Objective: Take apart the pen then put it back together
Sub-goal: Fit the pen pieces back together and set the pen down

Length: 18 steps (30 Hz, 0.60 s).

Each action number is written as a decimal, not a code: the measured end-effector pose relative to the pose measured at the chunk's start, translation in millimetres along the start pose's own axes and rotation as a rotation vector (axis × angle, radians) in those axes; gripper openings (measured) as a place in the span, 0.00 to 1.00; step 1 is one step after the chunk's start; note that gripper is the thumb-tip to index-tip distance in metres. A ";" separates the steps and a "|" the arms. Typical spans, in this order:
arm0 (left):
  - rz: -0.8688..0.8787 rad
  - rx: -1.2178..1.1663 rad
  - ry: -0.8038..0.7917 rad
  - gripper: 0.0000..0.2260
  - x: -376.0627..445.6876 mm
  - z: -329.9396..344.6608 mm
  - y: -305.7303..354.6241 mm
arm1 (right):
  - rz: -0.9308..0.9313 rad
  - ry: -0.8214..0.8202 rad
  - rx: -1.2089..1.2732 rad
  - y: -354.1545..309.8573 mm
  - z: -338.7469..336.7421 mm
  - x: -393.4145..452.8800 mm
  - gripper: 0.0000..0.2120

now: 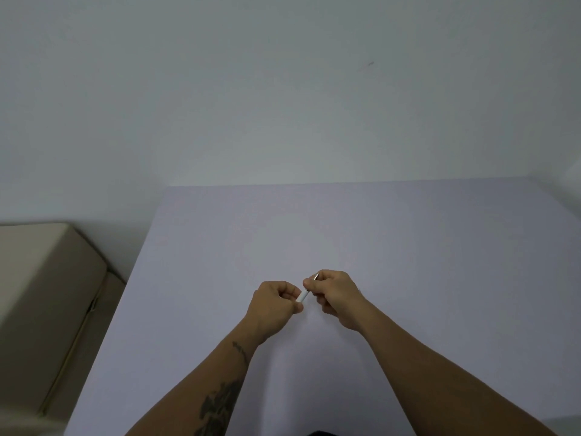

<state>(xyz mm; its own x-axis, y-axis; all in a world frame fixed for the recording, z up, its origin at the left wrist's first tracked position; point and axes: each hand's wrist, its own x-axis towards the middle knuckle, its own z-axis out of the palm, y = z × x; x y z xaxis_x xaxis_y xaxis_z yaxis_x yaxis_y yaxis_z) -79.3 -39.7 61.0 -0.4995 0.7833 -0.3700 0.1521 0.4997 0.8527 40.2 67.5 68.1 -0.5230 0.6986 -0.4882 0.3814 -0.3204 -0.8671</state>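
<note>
Both hands are raised together over the pale lavender, flat-topped table [408, 247], holding a slim white plastic pen [304, 295] between them. The left hand [276, 305] is curled closed, its fingers and thumb pinching the white barrel at the pen's lower end. The right hand [334, 294] is also closed, its fingertips [307, 283] clamped around the upper end, where a small silver metal tip [315, 276] pokes out just above them. The pen runs diagonally from the left hand up to the right, with only a short stretch of barrel showing in the gap. Whether its parts are joined or separated there is too small to tell. Well to the left of the left forearm stands a beige cushioned seat [47, 294].
</note>
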 end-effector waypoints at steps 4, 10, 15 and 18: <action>-0.004 0.020 -0.010 0.05 1.9 0.2 2.9 | -0.006 -0.003 0.058 2.4 -4.8 2.8 0.06; 0.007 0.101 0.053 0.06 6.3 12.1 4.3 | -0.026 0.152 -0.099 10.1 0.0 11.1 0.07; -0.031 0.152 0.078 0.06 13.5 17.2 0.8 | -0.004 0.065 -0.093 18.5 -14.1 17.2 0.02; -0.072 0.143 0.096 0.05 20.2 14.7 -1.8 | 0.011 0.174 -0.339 30.1 -37.6 26.7 0.14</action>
<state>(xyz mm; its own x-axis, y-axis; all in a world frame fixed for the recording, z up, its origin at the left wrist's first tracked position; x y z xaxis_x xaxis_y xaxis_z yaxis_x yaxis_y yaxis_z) -77.1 -19.3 46.6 -0.5918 0.7079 -0.3854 0.2294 0.6063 0.7614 66.4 100.6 32.7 -0.3916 0.8037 -0.4480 0.6318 -0.1191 -0.7659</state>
